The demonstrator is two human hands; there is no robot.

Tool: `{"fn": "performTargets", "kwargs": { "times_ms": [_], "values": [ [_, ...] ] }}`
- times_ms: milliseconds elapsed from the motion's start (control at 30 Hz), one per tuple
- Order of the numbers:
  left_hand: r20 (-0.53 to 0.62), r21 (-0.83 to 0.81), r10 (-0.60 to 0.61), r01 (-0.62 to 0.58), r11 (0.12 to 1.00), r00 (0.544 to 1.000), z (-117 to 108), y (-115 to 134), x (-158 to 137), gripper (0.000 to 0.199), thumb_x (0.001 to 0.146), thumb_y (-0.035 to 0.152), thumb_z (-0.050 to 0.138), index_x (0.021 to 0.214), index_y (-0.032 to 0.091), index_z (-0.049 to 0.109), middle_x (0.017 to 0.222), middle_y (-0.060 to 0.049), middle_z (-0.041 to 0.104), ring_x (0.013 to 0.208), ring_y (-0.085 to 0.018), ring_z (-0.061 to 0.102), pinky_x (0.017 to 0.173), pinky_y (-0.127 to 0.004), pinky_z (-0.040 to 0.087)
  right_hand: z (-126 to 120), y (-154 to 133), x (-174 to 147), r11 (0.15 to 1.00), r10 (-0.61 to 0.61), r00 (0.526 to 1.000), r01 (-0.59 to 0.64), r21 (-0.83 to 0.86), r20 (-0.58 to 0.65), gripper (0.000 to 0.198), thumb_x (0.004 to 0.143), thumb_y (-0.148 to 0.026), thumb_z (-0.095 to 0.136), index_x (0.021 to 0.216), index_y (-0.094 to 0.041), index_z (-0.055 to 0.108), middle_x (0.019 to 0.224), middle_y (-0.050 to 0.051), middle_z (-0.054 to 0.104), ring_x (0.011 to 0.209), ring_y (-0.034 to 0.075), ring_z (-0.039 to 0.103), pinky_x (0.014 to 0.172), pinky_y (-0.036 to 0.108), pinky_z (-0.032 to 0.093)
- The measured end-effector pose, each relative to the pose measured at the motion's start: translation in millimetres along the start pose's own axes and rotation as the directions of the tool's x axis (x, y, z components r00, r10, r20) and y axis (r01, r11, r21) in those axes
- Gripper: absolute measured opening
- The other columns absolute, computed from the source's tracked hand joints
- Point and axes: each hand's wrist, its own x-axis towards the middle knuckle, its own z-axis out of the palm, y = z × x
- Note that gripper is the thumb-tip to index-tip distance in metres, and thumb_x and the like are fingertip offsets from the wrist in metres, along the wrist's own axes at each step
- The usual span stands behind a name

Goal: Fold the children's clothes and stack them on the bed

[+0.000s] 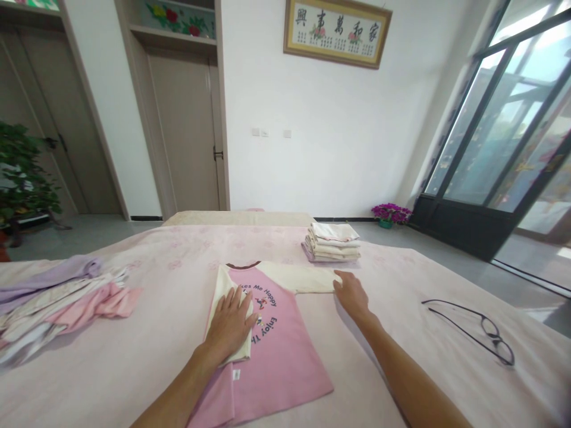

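I look down through the head camera and see two bare hands on a pink shirt (289, 362) with cream sleeves. The shirt lies flat in the middle of a pink sheet (147, 339), with its dark neck band (243, 266) at the far end. Words and a little picture make a ring on its front, and I can read "Me Happy" and "Enjoy". The left side of the shirt is folded in over the front, and that sleeve (243, 351) lies down along it. A small white tag (237, 374) shows near the fold.

My left hand (229, 321) is flat, with its fingers a bit apart, and rests on the folded sleeve. My right hand (352, 294) has its thumb and finger closed on the end of the other sleeve (307, 280), which sticks straight out to the right.

Just past my right hand, I see a neat stack of folded clothes (335, 246), with a white one on top. Well off to the left is a messy heap of clothes (75, 297) in purple, cream, pink and white. To the right, a pair of glasses (495, 337) lies with its arms open. Purple flowers (391, 212) stand on the floor by the wall (267, 77).
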Motion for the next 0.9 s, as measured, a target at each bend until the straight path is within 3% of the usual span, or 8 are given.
{"fn": "performTargets", "kwargs": {
  "times_ms": [200,400,533,600,700,767,833,900],
  "values": [
    [-0.003,-0.007,0.002,-0.002,1.0,1.0,3,-1,1,0.061,0.094,0.055,0.041,0.146,0.023,0.045,0.156,-0.014,0.035,0.146,-0.036,0.026,0.115,-0.056,0.022,-6,27,39,0.954,0.295,0.944,-0.284,-0.091,0.146,0.056,0.085,-0.044,0.052,0.13,-0.011,0.057,0.13,0.024,0.057,0.123,0.04,0.052,0.092,0.051,0.045],
    [-0.051,-0.068,0.004,-0.007,0.998,0.999,4,-4,1,0.058,0.094,0.053,0.043,0.143,0.024,0.049,0.154,-0.013,0.039,0.145,-0.034,0.028,0.115,-0.055,0.022,-14,12,50,0.949,0.297,0.926,-0.313,0.035,0.233,0.029,0.072,-0.031,0.063,0.096,-0.015,0.069,0.102,0.019,0.071,0.102,0.034,0.066,0.081,0.041,0.049],
    [-0.203,-0.35,-0.02,-0.053,0.935,0.979,-6,-3,0,0.047,0.095,0.046,0.043,0.132,0.022,0.059,0.148,-0.011,0.049,0.143,-0.029,0.033,0.118,-0.051,0.025,-26,-22,43,0.934,0.202,0.953,-0.257,0.248,0.226,0.023,0.078,-0.035,0.059,0.089,-0.017,0.067,0.086,0.011,0.072,0.086,0.025,0.068,0.066,0.029,0.05],
    [-0.231,-0.603,-0.094,-0.066,0.795,0.968,-13,2,1,0.043,0.096,0.046,0.044,0.126,0.023,0.062,0.14,-0.009,0.057,0.137,-0.025,0.044,0.116,-0.046,0.031,-29,-51,37,0.907,0.132,0.965,-0.209,0.366,0.225,0.024,0.081,-0.038,0.056,0.091,-0.017,0.064,0.078,0.006,0.07,0.075,0.019,0.067,0.056,0.023,0.048],
    [-0.086,-0.922,-0.219,0.005,0.388,0.972,-26,12,5,0.05,0.096,0.054,0.041,0.129,0.022,0.059,0.136,-0.011,0.06,0.128,-0.023,0.055,0.108,-0.042,0.044,-27,-108,21,0.852,0.014,0.972,-0.135,0.507,0.235,0.024,0.083,-0.035,0.054,0.095,-0.016,0.062,0.078,0.003,0.069,0.067,0.014,0.063,0.048,0.018,0.045],
    [0.035,-0.988,-0.227,0.068,0.139,0.973,-32,16,9,0.06,0.097,0.061,0.031,0.136,0.021,0.053,0.141,-0.013,0.056,0.127,-0.023,0.056,0.102,-0.04,0.05,-22,-145,4,0.801,-0.112,0.951,-0.086,0.593,0.289,0.023,0.082,-0.033,0.057,0.098,-0.017,0.062,0.08,0.001,0.069,0.066,0.013,0.064,0.049,0.018,0.048],
    [0.134,-0.991,-0.216,0.13,-0.033,0.967,-36,15,14,0.07,0.095,0.068,0.023,0.138,0.02,0.05,0.142,-0.014,0.054,0.123,-0.024,0.059,0.097,-0.04,0.054,-17,-169,-14,0.636,-0.433,0.804,-0.048,0.77,0.407,0.036,0.079,-0.032,0.064,0.112,-0.018,0.06,0.092,0.003,0.07,0.076,0.015,0.066,0.056,0.021,0.052],
    [0.243,-0.964,-0.237,0.206,-0.17,0.94,-35,10,17,0.07,0.094,0.067,0.029,0.133,0.016,0.054,0.132,-0.016,0.062,0.114,-0.027,0.065,0.09,-0.041,0.058,-14,-176,-28,0.585,-0.542,0.718,-0.05,0.81,0.436,0.044,0.079,-0.032,0.065,0.121,-0.021,0.058,0.105,0.005,0.07,0.086,0.017,0.067,0.061,0.023,0.052]
  ]
}}
